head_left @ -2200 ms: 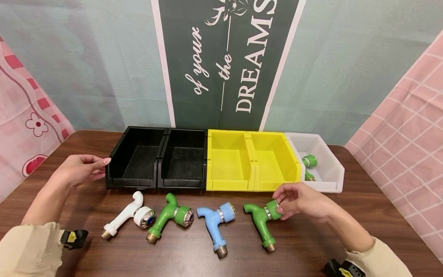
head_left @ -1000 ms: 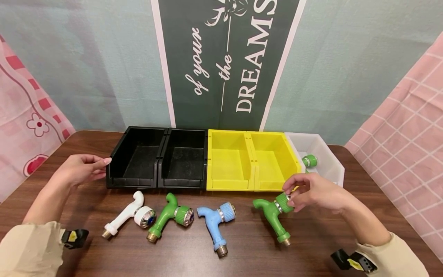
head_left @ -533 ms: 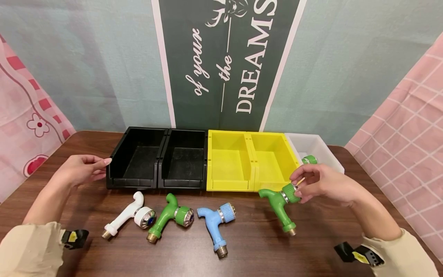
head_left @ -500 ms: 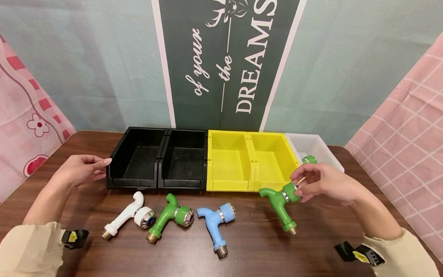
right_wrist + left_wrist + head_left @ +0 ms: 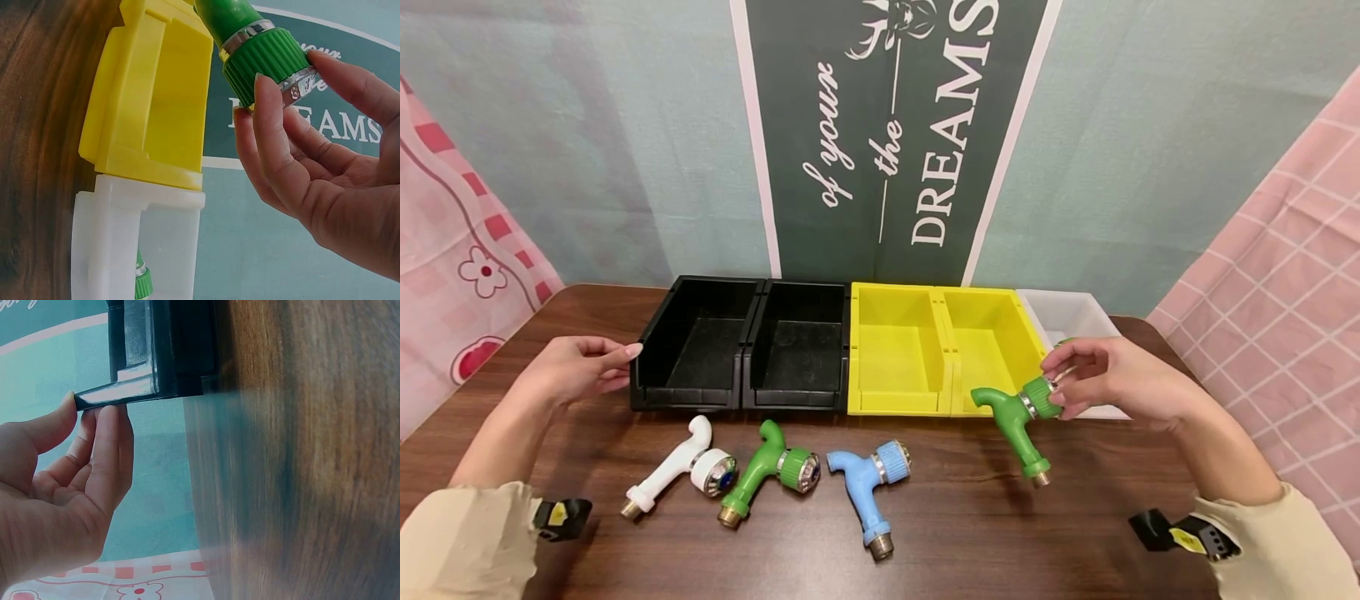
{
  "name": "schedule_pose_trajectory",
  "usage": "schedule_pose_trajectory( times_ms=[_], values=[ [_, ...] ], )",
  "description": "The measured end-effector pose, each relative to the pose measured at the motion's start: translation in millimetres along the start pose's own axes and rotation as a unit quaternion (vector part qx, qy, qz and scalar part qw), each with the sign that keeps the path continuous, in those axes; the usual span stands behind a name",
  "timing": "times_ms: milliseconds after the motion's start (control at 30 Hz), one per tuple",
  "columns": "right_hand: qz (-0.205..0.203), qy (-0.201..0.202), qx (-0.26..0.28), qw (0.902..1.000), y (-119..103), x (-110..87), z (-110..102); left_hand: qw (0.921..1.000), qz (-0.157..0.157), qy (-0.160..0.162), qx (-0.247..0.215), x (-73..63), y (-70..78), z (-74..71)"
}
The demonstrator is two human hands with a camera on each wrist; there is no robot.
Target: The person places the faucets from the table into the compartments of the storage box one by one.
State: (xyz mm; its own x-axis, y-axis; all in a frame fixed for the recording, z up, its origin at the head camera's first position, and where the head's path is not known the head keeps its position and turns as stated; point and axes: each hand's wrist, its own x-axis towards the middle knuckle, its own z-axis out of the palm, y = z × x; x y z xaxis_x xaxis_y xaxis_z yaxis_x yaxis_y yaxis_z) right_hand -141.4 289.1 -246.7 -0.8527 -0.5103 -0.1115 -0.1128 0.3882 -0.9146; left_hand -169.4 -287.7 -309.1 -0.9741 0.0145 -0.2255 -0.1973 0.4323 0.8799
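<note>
1. White lettering on the dark green wall panel (image 5: 820,258) reads "of your", "the" and "DREAMS" (running sideways, near a deer motif).
2. The raised green faucet (image 5: 1017,418) has a ribbed handle, silver collar, brass threaded end and shiny cap; the cap's tiny marks are illegible.
3. The right hand (image 5: 1123,383), fingers bent, pinches that handle end, holding the faucet above the wooden table (image 5: 955,533), near the right yellow bin (image 5: 988,358).
4. The left hand (image 5: 580,367) pinches the leftmost black bin's (image 5: 688,398) edge between thumb and fingers.
</note>
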Motion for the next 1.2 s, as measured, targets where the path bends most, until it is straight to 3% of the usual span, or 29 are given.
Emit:
schedule_pose_trajectory(
  times_ms=[500, 1200],
  values=[
    [0.049, 0.071, -0.015, 0.9961, -3.3, 6.4, -5.3, 1.0, -0.001, -0.001, -0.003, -0.6, -0.1, 0.8],
    [0.094, 0.099, 0.004, 0.9906, -5.6, 20.0, -16.1, 1.0, 0.005, -0.001, 0.005, -0.7, 0.2, 0.9]
  ],
)
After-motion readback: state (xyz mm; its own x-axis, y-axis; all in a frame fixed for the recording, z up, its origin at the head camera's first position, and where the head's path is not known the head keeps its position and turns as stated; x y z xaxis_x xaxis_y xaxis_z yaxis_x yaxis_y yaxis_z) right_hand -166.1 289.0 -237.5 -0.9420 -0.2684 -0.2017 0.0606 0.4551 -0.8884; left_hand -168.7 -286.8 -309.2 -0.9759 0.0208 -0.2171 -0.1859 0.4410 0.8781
